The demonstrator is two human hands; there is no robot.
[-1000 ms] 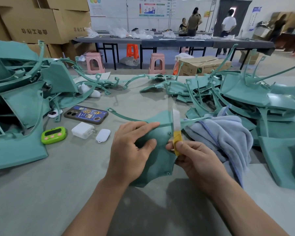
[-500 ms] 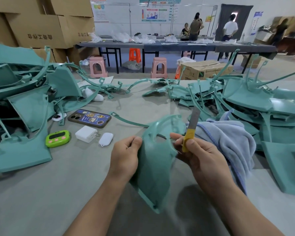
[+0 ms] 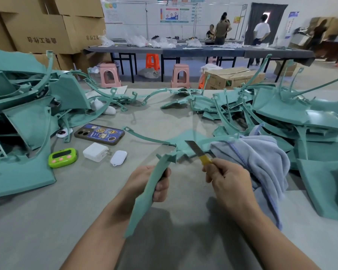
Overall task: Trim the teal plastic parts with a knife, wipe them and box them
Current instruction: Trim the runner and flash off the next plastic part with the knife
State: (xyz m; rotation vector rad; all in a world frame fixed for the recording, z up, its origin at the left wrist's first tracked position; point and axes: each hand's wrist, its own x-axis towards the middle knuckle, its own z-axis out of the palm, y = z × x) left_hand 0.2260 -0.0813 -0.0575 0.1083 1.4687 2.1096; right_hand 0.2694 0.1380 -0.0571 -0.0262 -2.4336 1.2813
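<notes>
Head view: two bare hands work above the near middle of the desk (image 3: 47, 221).
Left hand (image 3: 148, 184): its fingers are curled round one teal part (image 3: 142, 199), gripping it at mid-length.
Teal part: it is held clear of the desk, stood on edge and tilted, with its upper end toward the blade. Turning the rim up this way probably puts the edge to be trimmed within the knife's reach.
Right hand (image 3: 228, 182): it pinches the yellow handle of the knife (image 3: 198, 152).
Knife: the blade points up and away to the left, close to the part's top end. I cannot tell whether it touches.
Cloth (image 3: 261, 158): one grey-blue cloth lies bunched just right of the knife hand, likely kept close for the wiping step.
Heaps: there are two. The left heap (image 3: 27, 123) runs along the desk's left edge and the right heap (image 3: 300, 117) along its right edge. The parts in both are too tangled to count.
Small items: one phone (image 3: 99, 134), one green timer (image 3: 62, 157), one white charger (image 3: 95, 152) and one white fob (image 3: 118, 157) lie left of centre, clear of the cutting spot.
Cardboard box (image 3: 232, 77): one box stands beyond the desk's far edge. Whether it is the packing box is unclear.
Count in hand: one part and one knife.
</notes>
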